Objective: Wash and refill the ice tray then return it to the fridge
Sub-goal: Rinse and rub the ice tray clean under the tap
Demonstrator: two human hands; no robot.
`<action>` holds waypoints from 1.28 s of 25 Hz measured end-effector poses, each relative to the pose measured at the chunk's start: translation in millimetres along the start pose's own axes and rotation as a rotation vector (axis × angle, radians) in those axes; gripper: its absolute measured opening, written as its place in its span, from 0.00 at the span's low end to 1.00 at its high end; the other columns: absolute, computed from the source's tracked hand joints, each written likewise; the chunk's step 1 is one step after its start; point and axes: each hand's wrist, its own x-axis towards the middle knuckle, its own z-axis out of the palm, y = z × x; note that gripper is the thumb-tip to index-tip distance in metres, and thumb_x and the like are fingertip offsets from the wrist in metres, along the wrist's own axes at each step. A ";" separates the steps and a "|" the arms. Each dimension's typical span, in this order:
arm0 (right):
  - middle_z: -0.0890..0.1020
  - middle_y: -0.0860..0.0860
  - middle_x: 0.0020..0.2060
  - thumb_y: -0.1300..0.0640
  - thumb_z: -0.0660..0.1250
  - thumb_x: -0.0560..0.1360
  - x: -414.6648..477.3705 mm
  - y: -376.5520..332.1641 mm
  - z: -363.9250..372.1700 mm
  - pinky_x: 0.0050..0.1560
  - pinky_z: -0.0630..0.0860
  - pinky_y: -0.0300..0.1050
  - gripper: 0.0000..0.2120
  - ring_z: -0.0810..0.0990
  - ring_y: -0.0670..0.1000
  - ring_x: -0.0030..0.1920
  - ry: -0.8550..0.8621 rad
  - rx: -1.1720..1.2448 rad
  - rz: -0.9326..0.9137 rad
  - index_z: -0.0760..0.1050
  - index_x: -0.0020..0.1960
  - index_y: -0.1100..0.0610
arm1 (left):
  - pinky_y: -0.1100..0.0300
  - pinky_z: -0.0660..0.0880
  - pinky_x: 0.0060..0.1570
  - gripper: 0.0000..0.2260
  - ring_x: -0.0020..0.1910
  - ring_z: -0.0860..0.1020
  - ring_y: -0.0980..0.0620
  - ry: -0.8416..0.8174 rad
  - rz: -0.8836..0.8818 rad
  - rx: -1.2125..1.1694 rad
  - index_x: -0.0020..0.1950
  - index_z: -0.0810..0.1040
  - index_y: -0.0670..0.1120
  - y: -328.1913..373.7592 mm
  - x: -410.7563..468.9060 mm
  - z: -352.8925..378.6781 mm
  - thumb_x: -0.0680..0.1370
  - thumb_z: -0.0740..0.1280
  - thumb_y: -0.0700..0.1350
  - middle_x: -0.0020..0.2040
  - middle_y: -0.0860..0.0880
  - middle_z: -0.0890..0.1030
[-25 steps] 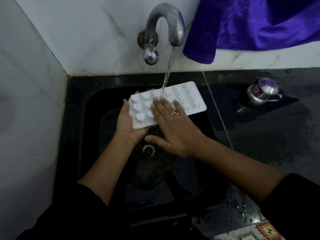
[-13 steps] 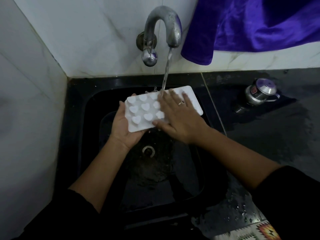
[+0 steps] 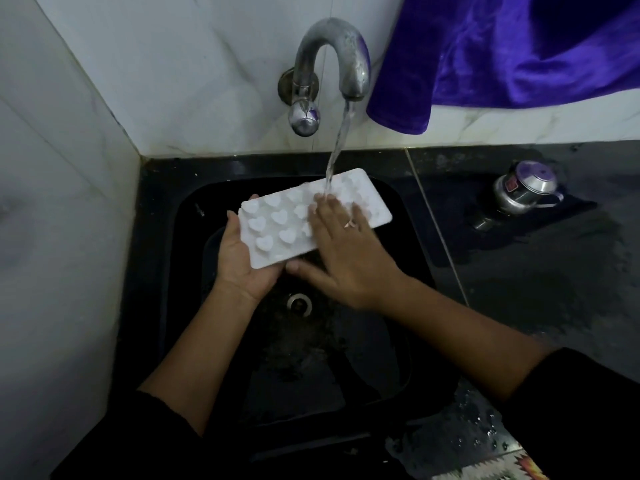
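Note:
A white ice tray (image 3: pixel 277 216) with raised heart shapes is held over the black sink (image 3: pixel 156 271), underside up and tilted. My left hand (image 3: pixel 239 261) grips its near left end from below. My right hand (image 3: pixel 346 251) lies flat on the tray's middle, fingers spread, a ring on one finger. Water runs from the curved metal tap (image 3: pixel 332 60) onto the tray just beyond my right fingertips.
The drain (image 3: pixel 299 303) sits below my hands in the wet sink. A small steel lidded pot (image 3: pixel 526 192) stands on the dark wet counter at the right. A purple cloth (image 3: pixel 519 46) hangs over the tiled wall right of the tap. White tiles close the left side.
My right hand slid along the tray's top, from the near middle toward the far right and back toward the middle. The tray shifted slightly under the stream; my left hand kept its grip.

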 end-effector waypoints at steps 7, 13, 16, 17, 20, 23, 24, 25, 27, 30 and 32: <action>0.47 0.59 0.84 0.26 0.40 0.79 16.9 13.8 -4.8 0.82 0.39 0.61 0.48 0.42 0.56 0.84 0.003 0.093 0.188 0.45 0.84 0.61 | 0.37 0.82 0.56 0.22 0.59 0.85 0.39 -0.020 0.008 0.055 0.66 0.78 0.50 -4.3 -12.4 -5.8 0.87 0.52 0.60 0.64 0.39 0.84; 0.47 0.57 0.84 0.27 0.42 0.80 16.9 23.8 2.3 0.82 0.40 0.61 0.46 0.43 0.55 0.84 -0.010 0.050 0.148 0.44 0.85 0.60 | 0.37 0.78 0.63 0.24 0.65 0.82 0.39 -0.008 -0.011 0.035 0.68 0.80 0.49 -4.3 -17.9 -10.4 0.87 0.52 0.60 0.67 0.39 0.82; 0.48 0.60 0.84 0.26 0.39 0.78 22.9 14.9 1.3 0.82 0.40 0.61 0.49 0.43 0.57 0.84 0.002 0.111 0.265 0.45 0.84 0.62 | 0.36 0.71 0.69 0.24 0.72 0.75 0.38 -0.014 -0.035 0.027 0.77 0.71 0.52 -9.2 -16.2 -13.4 0.86 0.53 0.61 0.72 0.39 0.78; 0.47 0.60 0.84 0.25 0.40 0.77 18.5 4.7 6.2 0.82 0.39 0.61 0.50 0.42 0.57 0.84 -0.014 0.100 0.161 0.44 0.84 0.63 | 0.37 0.71 0.68 0.24 0.71 0.76 0.38 -0.016 -0.024 0.013 0.77 0.71 0.52 -8.0 -15.5 -11.7 0.86 0.53 0.61 0.71 0.39 0.79; 0.47 0.59 0.84 0.25 0.40 0.78 8.1 1.1 11.4 0.82 0.37 0.60 0.49 0.43 0.56 0.84 -0.035 0.024 0.006 0.45 0.84 0.61 | 0.38 0.76 0.63 0.23 0.66 0.81 0.39 0.001 0.018 -0.007 0.69 0.80 0.51 -3.9 -17.6 -9.3 0.86 0.53 0.61 0.68 0.39 0.82; 0.51 0.59 0.84 0.27 0.41 0.80 29.0 20.4 8.1 0.82 0.42 0.63 0.47 0.46 0.57 0.84 0.011 0.062 0.289 0.48 0.84 0.61 | 0.37 0.79 0.62 0.23 0.64 0.82 0.39 0.002 0.004 0.021 0.65 0.82 0.50 -6.5 -24.9 -7.8 0.86 0.54 0.61 0.68 0.39 0.81; 0.52 0.60 0.84 0.27 0.41 0.79 29.8 17.2 8.4 0.82 0.42 0.63 0.48 0.47 0.58 0.84 0.013 0.091 0.334 0.48 0.84 0.62 | 0.37 0.80 0.62 0.24 0.63 0.83 0.39 0.006 -0.003 0.038 0.63 0.84 0.49 -7.8 -26.2 -5.4 0.86 0.54 0.60 0.67 0.39 0.82; 0.51 0.60 0.84 0.26 0.40 0.78 26.8 8.7 9.9 0.82 0.42 0.62 0.49 0.46 0.58 0.84 0.010 0.107 0.285 0.47 0.84 0.63 | 0.38 0.80 0.60 0.24 0.59 0.85 0.40 0.015 -0.004 0.044 0.58 0.87 0.49 -7.9 -26.8 -3.3 0.85 0.55 0.60 0.63 0.39 0.84; 0.47 0.60 0.84 0.26 0.39 0.77 14.3 -7.4 18.3 0.82 0.39 0.60 0.50 0.42 0.56 0.84 -0.045 0.083 0.090 0.44 0.84 0.63 | 0.39 0.82 0.55 0.28 0.54 0.87 0.42 0.021 0.006 0.041 0.49 0.91 0.48 -4.4 -29.1 0.7 0.85 0.54 0.59 0.58 0.40 0.87; 0.47 0.57 0.84 0.26 0.37 0.77 19.1 8.5 19.2 0.82 0.39 0.60 0.49 0.43 0.56 0.84 -0.026 0.084 0.159 0.44 0.84 0.61 | 0.39 0.81 0.61 0.28 0.53 0.87 0.43 -0.003 0.015 0.082 0.47 0.91 0.49 -4.0 -34.0 3.3 0.85 0.53 0.60 0.57 0.41 0.87; 0.49 0.59 0.84 0.26 0.40 0.78 29.8 19.5 16.6 0.82 0.41 0.62 0.48 0.45 0.57 0.84 -0.009 0.171 0.399 0.46 0.84 0.62 | 0.38 0.78 0.62 0.28 0.56 0.86 0.41 0.014 -0.002 0.067 0.53 0.89 0.49 -7.5 -35.9 -2.4 0.86 0.52 0.61 0.61 0.41 0.86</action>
